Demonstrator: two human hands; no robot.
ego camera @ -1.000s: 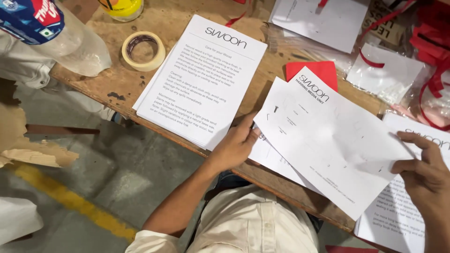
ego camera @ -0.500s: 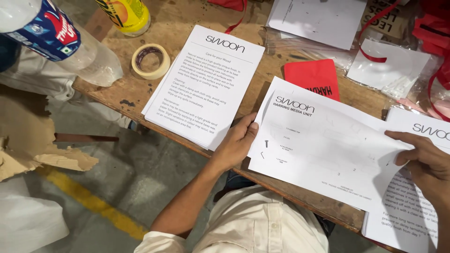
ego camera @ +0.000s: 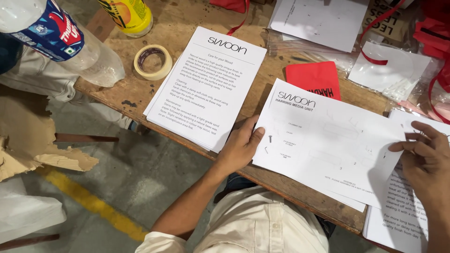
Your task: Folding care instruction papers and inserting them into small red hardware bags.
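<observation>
Head view: at the centre of the frame my left hand [ego camera: 240, 146] grips the left edge of a white instruction sheet [ego camera: 323, 140], fingers [ego camera: 251, 138] curled over it, thumb beneath. At the right edge my right hand [ego camera: 424, 157] pinches the sheet's far side. The sheet lies on the wooden desk [ego camera: 197, 18], just right of a stack of printed pages [ego camera: 206, 86]. A red pouch [ego camera: 315, 78] sits above it; a tape roll [ego camera: 153, 62] lies upper left.

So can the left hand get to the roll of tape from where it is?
Probably yes. The left hand rests on the sheet's edge; the tape roll lies flat beyond the paper stack, with nothing tall between them.
</observation>
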